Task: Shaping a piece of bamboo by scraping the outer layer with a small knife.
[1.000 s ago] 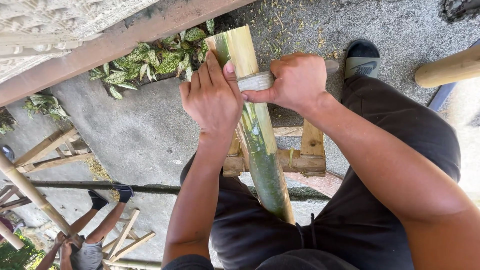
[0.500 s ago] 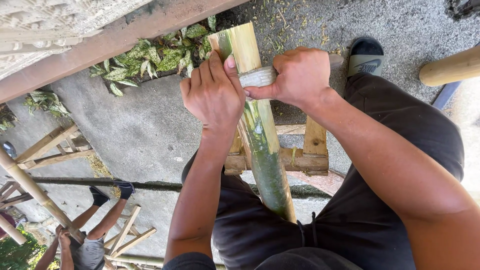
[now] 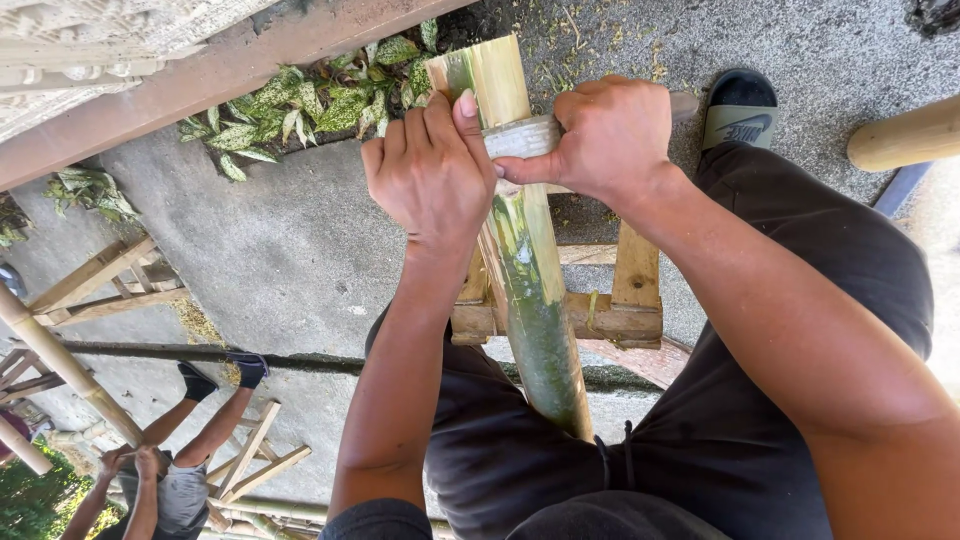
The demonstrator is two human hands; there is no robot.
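Lap and legs: the person's dark trousers (image 3: 700, 440) are filling the near lower frame; the lower end of the bamboo pole (image 3: 530, 290) is disappearing between the thighs, so its near tip is hidden.
Bamboo pole: it is lying tilted away from the person, green skin showing on its near half, pale scraped wood at its far end by the leaves.
Wooden stand: a low wooden stand (image 3: 620, 310) is carrying the pole; most of its frame is covered by the arms and pole.
Left hand: the left hand (image 3: 430, 180) is pressing flat on the pole's left side, fingers together and curled over it, thumb lying along the blade (image 3: 520, 135).
Right hand: the right hand (image 3: 610, 135) is clenching tight round the tool's handle, which is wholly hidden in the fist; only a short pale strip of blade is showing across the pole.
Foot: a sandal (image 3: 740, 115) is resting on the concrete beyond the right wrist.
Far ground: spotted leaves (image 3: 300, 105) are lying against a wooden beam (image 3: 200, 80).
Other person: at the lower left, a second person (image 3: 180, 470) is partly cut off by the frame edge, hands on another bamboo pole (image 3: 60, 365); their work is hard to make out.
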